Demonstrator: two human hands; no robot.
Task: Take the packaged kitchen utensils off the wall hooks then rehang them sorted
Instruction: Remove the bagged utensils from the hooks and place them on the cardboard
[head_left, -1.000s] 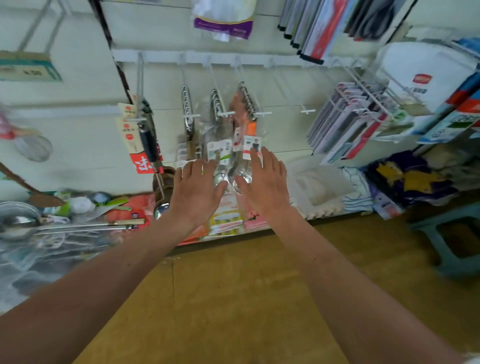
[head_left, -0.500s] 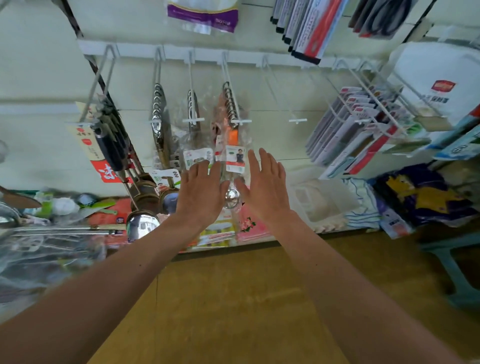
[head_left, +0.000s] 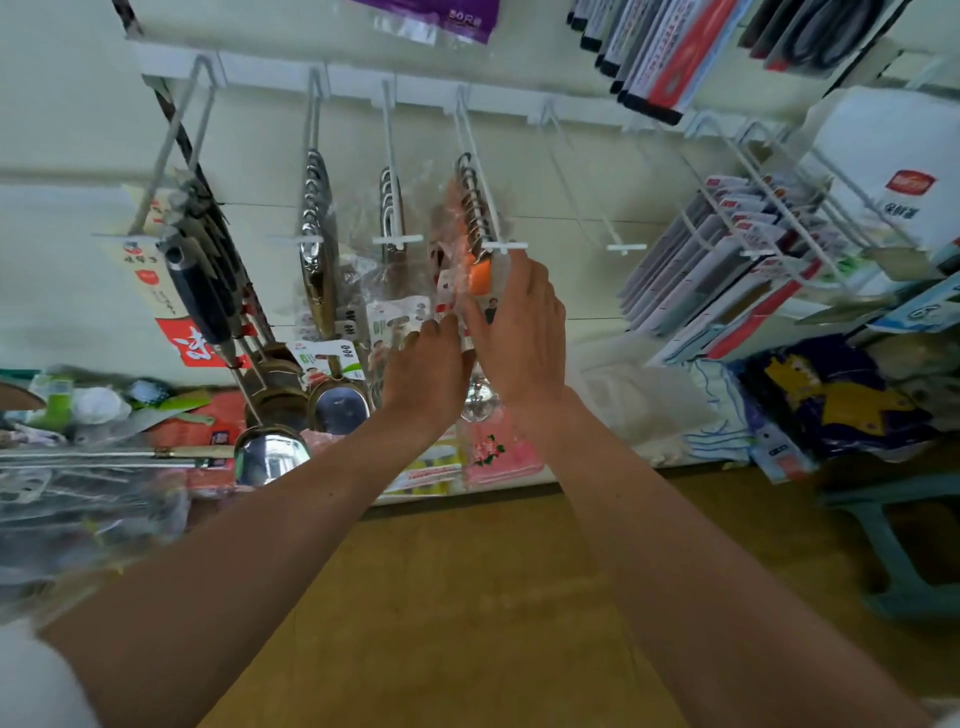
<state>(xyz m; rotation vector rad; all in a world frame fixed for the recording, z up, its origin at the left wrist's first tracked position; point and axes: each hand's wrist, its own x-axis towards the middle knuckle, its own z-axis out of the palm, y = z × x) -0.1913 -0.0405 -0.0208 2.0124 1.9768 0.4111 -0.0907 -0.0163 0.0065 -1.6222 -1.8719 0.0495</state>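
At the wall hook (head_left: 467, 135), left hand (head_left: 426, 376) and right hand (head_left: 522, 338) grip the orange-handled pack (head_left: 480, 276), hanging handle-up.

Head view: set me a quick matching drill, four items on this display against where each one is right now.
1 orange-handled pack
2 bare hook
3 black-handled ladles
4 pink floral packet

a on the leftmost hook
b between the left hand and the right hand
c lying flat, low, beneath the hands
d just right of the right hand, nothing hanging on it

Pairs: 1-b, 2-d, 3-a, 4-c
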